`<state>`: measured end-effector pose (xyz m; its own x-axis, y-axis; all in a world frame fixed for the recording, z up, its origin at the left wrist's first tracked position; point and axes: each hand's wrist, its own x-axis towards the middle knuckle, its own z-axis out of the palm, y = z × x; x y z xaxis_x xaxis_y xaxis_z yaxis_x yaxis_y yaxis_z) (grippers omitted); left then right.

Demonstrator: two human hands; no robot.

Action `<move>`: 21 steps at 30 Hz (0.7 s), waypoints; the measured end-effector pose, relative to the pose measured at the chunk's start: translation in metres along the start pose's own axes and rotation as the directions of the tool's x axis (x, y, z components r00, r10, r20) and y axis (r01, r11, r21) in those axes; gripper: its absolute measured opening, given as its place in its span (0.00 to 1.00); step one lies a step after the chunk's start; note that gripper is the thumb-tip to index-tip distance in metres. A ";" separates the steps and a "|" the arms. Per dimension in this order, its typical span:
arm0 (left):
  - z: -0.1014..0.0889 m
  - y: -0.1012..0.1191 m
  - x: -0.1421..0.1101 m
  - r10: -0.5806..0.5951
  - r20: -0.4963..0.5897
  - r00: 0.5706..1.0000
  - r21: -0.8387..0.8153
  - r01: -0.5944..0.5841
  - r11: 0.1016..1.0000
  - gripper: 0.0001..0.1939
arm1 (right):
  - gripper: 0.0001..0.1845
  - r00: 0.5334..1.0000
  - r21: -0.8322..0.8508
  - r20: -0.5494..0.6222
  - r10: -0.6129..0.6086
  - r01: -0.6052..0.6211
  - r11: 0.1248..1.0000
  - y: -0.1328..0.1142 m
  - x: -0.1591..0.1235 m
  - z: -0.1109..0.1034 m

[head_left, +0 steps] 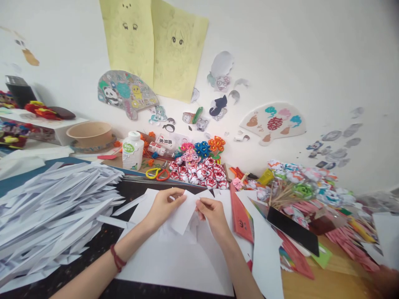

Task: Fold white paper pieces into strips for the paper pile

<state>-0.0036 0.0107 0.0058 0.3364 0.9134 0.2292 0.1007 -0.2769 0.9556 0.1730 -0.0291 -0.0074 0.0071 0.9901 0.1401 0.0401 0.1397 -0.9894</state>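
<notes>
A small piece of white paper [184, 214] is held up between my two hands, tilted over the work surface. My left hand [165, 205] pinches its upper left edge with thumb and fingers. On the other side, my right hand [212, 214] grips the right edge, fingers curled. Beneath them more small white paper pieces [191, 236] lie on large white sheets [174, 265]. A big heap of folded white paper strips [56, 211] spreads to the left of my left arm.
Behind my hands stand a white bottle [133, 151], scissors [158, 172] and red-and-white paper flowers [207, 172]. A black phone [293, 230], red packets [241, 216] and wooden sticks [282, 195] lie right. A beige bowl [90, 135] sits back left. Part of another hand [385, 278] shows lower right.
</notes>
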 end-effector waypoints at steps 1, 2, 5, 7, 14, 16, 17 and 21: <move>0.000 0.000 0.000 -0.001 -0.004 1.000 0.006 0.001 1.000 0.13 | 0.16 1.000 0.011 -0.003 0.006 -0.006 1.000 0.000 0.000 0.000; 0.000 0.000 0.000 -0.002 -0.008 1.000 0.012 0.002 1.000 0.13 | 0.15 1.000 0.024 -0.007 0.013 -0.013 1.000 0.001 0.000 0.000; -0.001 0.000 0.001 0.000 -0.012 1.000 0.014 0.000 1.000 0.13 | 0.14 1.000 0.057 -0.005 0.030 -0.030 0.998 0.003 0.001 -0.001; -0.001 0.000 0.001 0.003 -0.012 1.000 0.009 -0.003 1.000 0.13 | 0.15 0.999 0.069 0.005 0.038 -0.038 0.997 0.004 0.001 -0.002; -0.002 -0.001 0.001 0.009 -0.010 1.000 0.004 -0.009 1.000 0.13 | 0.16 0.998 0.085 -0.008 0.054 -0.053 0.995 0.004 0.001 -0.004; -0.002 -0.001 0.001 0.009 -0.011 1.000 0.015 -0.009 1.000 0.13 | 0.15 0.999 0.087 -0.010 0.053 -0.052 0.995 0.006 0.001 -0.004; -0.002 -0.001 0.002 0.010 -0.013 1.000 0.024 -0.010 1.000 0.12 | 0.14 0.998 0.092 -0.010 0.056 -0.055 0.994 0.007 0.002 -0.004; -0.001 0.000 0.001 0.018 -0.024 1.000 0.073 -0.016 0.997 0.12 | 0.14 0.997 0.128 -0.008 0.075 -0.074 0.989 0.007 0.001 -0.005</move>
<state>-0.0039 0.0121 0.0067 0.3157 0.9152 0.2507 0.1637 -0.3128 0.9356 0.1780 -0.0266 -0.0143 0.0184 0.9977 0.0653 -0.0885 0.0667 -0.9938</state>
